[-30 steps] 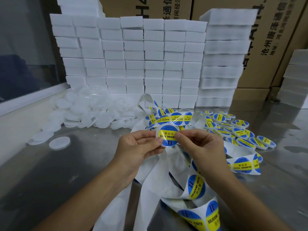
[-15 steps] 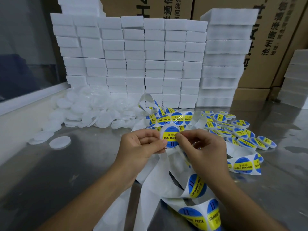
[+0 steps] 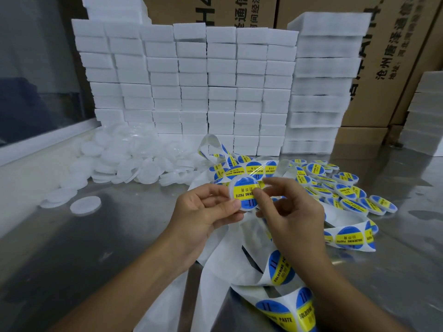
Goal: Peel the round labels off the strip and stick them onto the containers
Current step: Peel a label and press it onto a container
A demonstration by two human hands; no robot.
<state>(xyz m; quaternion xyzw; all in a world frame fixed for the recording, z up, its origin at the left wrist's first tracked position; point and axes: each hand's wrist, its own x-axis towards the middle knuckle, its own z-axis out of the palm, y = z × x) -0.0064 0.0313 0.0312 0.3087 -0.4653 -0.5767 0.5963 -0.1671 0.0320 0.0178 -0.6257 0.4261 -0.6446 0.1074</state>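
1. The left hand (image 3: 206, 212) pinches a small round white container (image 3: 244, 195) by its edge, thumb and curled fingers closed on the rim, holding it up above the steel table (image 3: 72, 259) with its flat face toward the camera.
2. The right hand (image 3: 290, 212) has its index finger bent onto the blue-and-yellow round label (image 3: 245, 191) that covers that face, and seems to be pressing it down; its other fingers are loosely curled and hold nothing that I can make out.
3. The label looks seated on this container, so this one is, by my judgement, at the smoothing stage rather than the peeling stage.
4. Below and around the hands the white backing strip (image 3: 215, 279) lies in loops on the table; several labels are still on it near the bottom edge, at the right, and behind the hands.
5. To the right sits a heap of labelled containers (image 3: 345, 190), the finished share.
6. To the left lies a larger heap of plain white containers (image 3: 124, 161) with no labels, so a good deal remains. Whether any container has contents cannot be told; they appear closed or flat.
7. Behind stand stacked white foam blocks (image 3: 191, 75) and cardboard cartons (image 3: 395, 56).
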